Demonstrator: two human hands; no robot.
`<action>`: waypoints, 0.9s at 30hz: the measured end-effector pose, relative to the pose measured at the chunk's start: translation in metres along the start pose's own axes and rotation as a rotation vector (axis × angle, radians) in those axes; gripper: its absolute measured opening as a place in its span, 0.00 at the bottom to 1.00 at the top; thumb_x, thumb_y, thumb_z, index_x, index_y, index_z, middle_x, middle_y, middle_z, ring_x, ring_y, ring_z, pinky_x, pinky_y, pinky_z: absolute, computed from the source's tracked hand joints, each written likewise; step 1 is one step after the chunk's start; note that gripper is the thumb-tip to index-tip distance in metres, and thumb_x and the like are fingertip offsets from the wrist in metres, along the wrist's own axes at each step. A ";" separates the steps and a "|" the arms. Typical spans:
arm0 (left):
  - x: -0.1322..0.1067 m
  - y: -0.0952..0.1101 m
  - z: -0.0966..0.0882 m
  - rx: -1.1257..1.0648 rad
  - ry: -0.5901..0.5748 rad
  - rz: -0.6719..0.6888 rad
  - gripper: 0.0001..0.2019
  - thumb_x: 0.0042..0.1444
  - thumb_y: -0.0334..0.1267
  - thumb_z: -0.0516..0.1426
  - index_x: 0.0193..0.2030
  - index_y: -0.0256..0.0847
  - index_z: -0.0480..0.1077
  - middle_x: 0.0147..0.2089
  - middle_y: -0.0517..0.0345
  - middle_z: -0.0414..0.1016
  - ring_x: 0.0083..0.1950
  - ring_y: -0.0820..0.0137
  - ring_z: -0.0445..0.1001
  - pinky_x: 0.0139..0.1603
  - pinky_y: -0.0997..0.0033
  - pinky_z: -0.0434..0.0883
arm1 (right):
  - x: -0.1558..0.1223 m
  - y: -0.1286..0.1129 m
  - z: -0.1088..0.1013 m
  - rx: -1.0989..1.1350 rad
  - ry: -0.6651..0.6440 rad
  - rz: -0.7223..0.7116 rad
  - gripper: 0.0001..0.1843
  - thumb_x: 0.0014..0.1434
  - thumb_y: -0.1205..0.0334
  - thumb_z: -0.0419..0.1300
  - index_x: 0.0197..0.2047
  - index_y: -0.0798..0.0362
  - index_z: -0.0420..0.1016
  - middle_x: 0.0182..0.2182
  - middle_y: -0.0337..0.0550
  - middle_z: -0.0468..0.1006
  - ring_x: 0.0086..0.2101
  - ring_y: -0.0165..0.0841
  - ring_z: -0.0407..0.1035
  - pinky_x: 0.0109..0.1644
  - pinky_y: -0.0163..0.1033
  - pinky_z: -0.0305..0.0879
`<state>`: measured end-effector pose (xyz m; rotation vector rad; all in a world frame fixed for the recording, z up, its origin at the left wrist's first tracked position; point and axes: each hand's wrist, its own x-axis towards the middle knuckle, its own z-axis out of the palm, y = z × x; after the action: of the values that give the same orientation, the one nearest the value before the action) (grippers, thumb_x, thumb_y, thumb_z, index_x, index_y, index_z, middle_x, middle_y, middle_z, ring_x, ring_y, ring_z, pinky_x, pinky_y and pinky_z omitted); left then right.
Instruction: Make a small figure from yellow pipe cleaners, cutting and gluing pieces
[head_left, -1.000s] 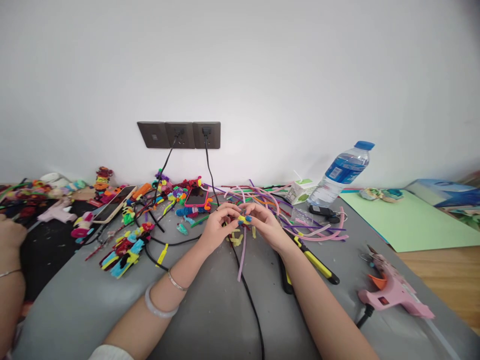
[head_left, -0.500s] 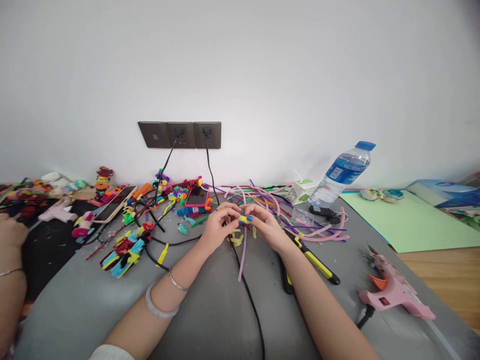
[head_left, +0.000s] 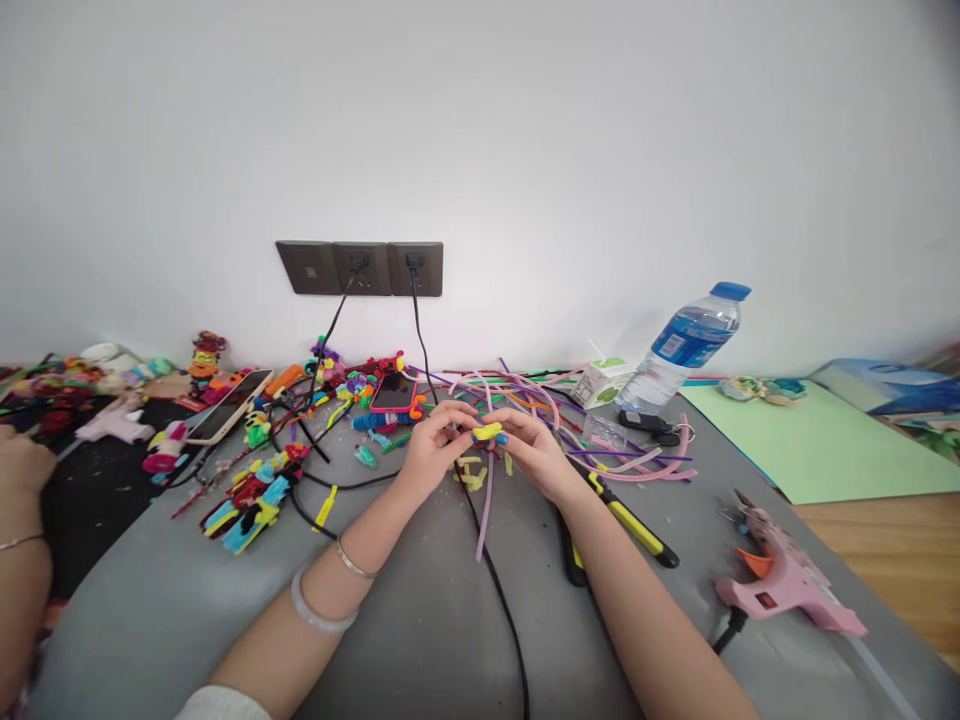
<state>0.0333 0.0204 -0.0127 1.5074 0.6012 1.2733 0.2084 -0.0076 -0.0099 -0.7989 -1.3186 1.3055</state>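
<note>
Between my fingertips is a small yellow fuzzy piece, which looks like bent pipe cleaner. My left hand pinches its left end, and my right hand pinches its right end. Both hands are raised a little over the table. Below them lie pale yellow fuzzy bits, partly hidden by my fingers. A pink pipe cleaner runs toward me under the hands, beside a black cable. Yellow-and-black pliers rest by my right forearm.
Pink and purple pipe cleaners spread behind my hands. At right stand a tilted water bottle, a drink carton and a pink glue gun. Pipe-cleaner figures and a phone lie left, near another person's hand.
The yellow piece has been turned between my fingers and now shows as a longer strip. My hands have otherwise hardly moved.
</note>
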 end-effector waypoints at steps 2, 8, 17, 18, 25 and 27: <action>0.000 -0.001 0.000 0.002 0.005 0.005 0.09 0.52 0.44 0.64 0.33 0.40 0.76 0.46 0.49 0.71 0.51 0.61 0.71 0.37 0.70 0.71 | 0.000 0.000 0.000 -0.016 0.028 -0.018 0.16 0.52 0.48 0.69 0.39 0.49 0.77 0.35 0.42 0.78 0.36 0.36 0.71 0.42 0.41 0.66; 0.001 -0.003 -0.001 0.020 0.006 0.014 0.11 0.53 0.46 0.64 0.33 0.40 0.76 0.46 0.49 0.71 0.52 0.61 0.71 0.42 0.67 0.71 | 0.001 0.002 -0.001 -0.025 0.067 -0.068 0.15 0.52 0.49 0.69 0.40 0.47 0.77 0.34 0.42 0.77 0.36 0.35 0.70 0.42 0.41 0.67; 0.001 0.002 -0.002 0.035 -0.001 -0.015 0.12 0.54 0.46 0.63 0.37 0.40 0.75 0.43 0.51 0.73 0.45 0.65 0.72 0.41 0.69 0.70 | 0.002 0.002 0.000 -0.053 0.120 -0.132 0.14 0.52 0.50 0.69 0.38 0.47 0.74 0.34 0.41 0.75 0.36 0.35 0.70 0.42 0.42 0.66; 0.001 0.004 -0.002 0.046 0.002 -0.032 0.12 0.55 0.47 0.62 0.39 0.40 0.75 0.42 0.52 0.74 0.43 0.66 0.72 0.41 0.69 0.70 | 0.002 0.002 -0.001 -0.055 0.123 -0.138 0.14 0.53 0.50 0.69 0.38 0.47 0.74 0.34 0.41 0.75 0.36 0.35 0.69 0.42 0.42 0.66; -0.002 0.010 -0.002 0.068 -0.009 -0.073 0.16 0.55 0.48 0.61 0.43 0.39 0.73 0.43 0.50 0.73 0.40 0.68 0.70 0.36 0.73 0.69 | 0.003 0.002 -0.002 -0.151 0.169 -0.176 0.15 0.52 0.49 0.68 0.37 0.48 0.74 0.32 0.41 0.72 0.33 0.35 0.66 0.39 0.41 0.65; -0.002 0.007 -0.002 0.075 -0.013 -0.084 0.16 0.53 0.47 0.63 0.43 0.39 0.73 0.43 0.51 0.73 0.36 0.70 0.69 0.33 0.74 0.68 | 0.003 0.002 -0.002 -0.154 0.152 -0.173 0.14 0.52 0.50 0.68 0.37 0.48 0.74 0.32 0.41 0.72 0.33 0.35 0.66 0.38 0.41 0.65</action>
<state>0.0293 0.0173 -0.0069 1.5344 0.7031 1.1867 0.2092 -0.0038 -0.0118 -0.8530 -1.3456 0.9966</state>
